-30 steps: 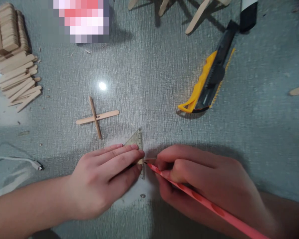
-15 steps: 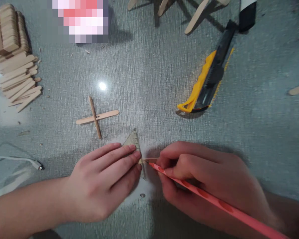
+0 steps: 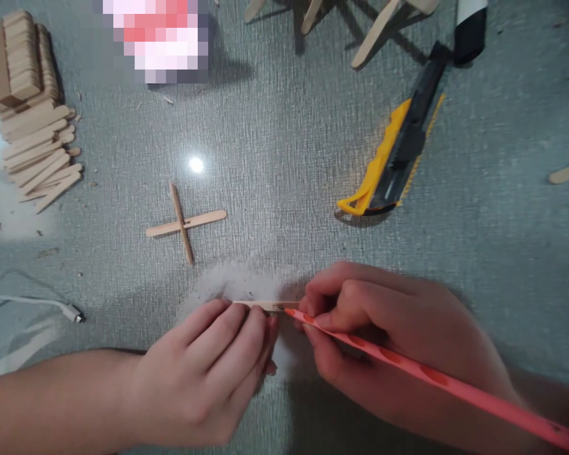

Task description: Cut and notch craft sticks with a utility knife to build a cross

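Observation:
A wooden craft stick (image 3: 256, 306) lies level on the table between my two hands, with a small dark pencil mark on it. My left hand (image 3: 208, 366) is closed on the stick's left part, its fingers bent and fingertips at the stick; the thumb is hidden. My right hand (image 3: 379, 347) grips a pink pencil (image 3: 398, 360) with darker red spots, its point touching the stick by the mark. The right fingers also touch the stick's right end. Farther off, two craft sticks are joined in a cross (image 3: 184, 224).
A yellow and black utility knife (image 3: 403, 151) lies at the upper right. Loose craft sticks (image 3: 42, 151) and a banded bundle (image 3: 16, 60) are at the upper left. A white cable (image 3: 42, 303) lies at left. More sticks (image 3: 374, 31) stand at the top edge.
The clear triangular ruler that was under my left fingers is no longer visible. My left hand has curled and drawn down slightly, uncovering the stick. The pencil stays almost in place.

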Available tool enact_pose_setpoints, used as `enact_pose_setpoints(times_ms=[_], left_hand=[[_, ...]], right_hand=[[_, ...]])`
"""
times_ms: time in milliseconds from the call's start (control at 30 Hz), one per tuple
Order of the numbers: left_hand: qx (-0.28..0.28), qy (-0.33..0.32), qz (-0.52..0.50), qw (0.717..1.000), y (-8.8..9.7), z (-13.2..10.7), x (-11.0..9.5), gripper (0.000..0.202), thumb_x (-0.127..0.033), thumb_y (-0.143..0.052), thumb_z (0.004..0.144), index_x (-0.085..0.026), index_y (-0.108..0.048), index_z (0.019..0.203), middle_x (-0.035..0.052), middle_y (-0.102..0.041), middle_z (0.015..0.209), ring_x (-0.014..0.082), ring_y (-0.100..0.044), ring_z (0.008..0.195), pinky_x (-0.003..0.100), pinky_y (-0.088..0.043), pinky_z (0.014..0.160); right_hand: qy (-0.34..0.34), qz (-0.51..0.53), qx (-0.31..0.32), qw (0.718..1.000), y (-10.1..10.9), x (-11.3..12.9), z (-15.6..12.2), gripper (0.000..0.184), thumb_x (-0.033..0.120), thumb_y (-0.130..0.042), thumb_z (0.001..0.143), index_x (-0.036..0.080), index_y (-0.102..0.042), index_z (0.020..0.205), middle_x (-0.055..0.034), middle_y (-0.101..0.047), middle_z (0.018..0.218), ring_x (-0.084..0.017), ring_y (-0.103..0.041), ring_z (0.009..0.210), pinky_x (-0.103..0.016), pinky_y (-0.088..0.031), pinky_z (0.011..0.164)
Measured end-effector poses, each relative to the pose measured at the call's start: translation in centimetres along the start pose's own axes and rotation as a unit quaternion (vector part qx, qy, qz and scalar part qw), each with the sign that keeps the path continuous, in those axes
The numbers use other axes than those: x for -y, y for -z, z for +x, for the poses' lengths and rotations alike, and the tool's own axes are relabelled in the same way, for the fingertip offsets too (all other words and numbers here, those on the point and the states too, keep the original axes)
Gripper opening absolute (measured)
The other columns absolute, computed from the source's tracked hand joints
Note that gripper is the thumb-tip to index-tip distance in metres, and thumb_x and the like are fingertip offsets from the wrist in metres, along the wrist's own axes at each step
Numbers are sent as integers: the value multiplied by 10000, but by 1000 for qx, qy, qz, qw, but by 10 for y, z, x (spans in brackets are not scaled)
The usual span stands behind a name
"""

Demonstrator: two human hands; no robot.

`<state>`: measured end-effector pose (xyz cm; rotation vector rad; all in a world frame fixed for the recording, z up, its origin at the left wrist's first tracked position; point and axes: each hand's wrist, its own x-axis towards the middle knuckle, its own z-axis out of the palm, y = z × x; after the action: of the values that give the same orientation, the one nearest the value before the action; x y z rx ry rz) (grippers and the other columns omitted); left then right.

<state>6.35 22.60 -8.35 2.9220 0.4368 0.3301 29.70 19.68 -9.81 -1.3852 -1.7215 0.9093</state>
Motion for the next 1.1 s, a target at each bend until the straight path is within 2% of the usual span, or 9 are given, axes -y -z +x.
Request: enact_pose_setpoints(times_ms=[200, 400, 733, 967, 1100], left_hand=[[-3, -3, -1, 1000, -3, -2, -2, 302, -233, -688, 926, -23, -711, 1142, 171, -718, 1164, 305, -697, 1014, 422, -611, 845], [-9, 13, -33, 999, -6, -2, -1, 284, -197, -706, 897, -22, -718, 1121, 190, -708, 1155, 310, -682, 1010, 434, -607, 843], [1, 32, -66, 997, -4, 0, 0, 233, -129, -623, 924, -13, -725, 1099, 184, -709, 1119, 298, -667, 997, 433, -592, 830], [12, 25, -72, 997, -6, -1, 1, 298, -132, -652, 909, 1, -703, 1170, 181, -706, 1161, 325, -661, 1046, 452, -596, 847], [1, 29, -80, 996, -6, -2, 0, 283, -112, -670, 889, 13, -711, 1139, 184, -706, 1127, 326, -664, 1022, 454, -599, 831]], right_hand=[[2, 5, 2, 1000, -2, -1, 0, 252, 42, -590, 797, 247, -460, 730, 51, -663, 721, -88, -623, 543, -218, -485, 471], [11, -17, 9, 1000, -2, -1, -3, 237, 54, -592, 813, 235, -465, 728, 49, -677, 738, -56, -633, 557, -163, -509, 511], [20, -58, 22, 998, -2, -1, -5, 241, 75, -588, 823, 250, -445, 739, 30, -710, 767, -95, -683, 582, -190, -553, 506], [33, -68, 23, 997, -1, -2, -7, 223, 90, -598, 834, 240, -462, 739, 36, -714, 772, -61, -680, 591, -140, -541, 537], [42, -72, 33, 996, 0, -2, -6, 232, 75, -599, 831, 238, -461, 740, 40, -717, 763, -54, -674, 575, -138, -535, 533]])
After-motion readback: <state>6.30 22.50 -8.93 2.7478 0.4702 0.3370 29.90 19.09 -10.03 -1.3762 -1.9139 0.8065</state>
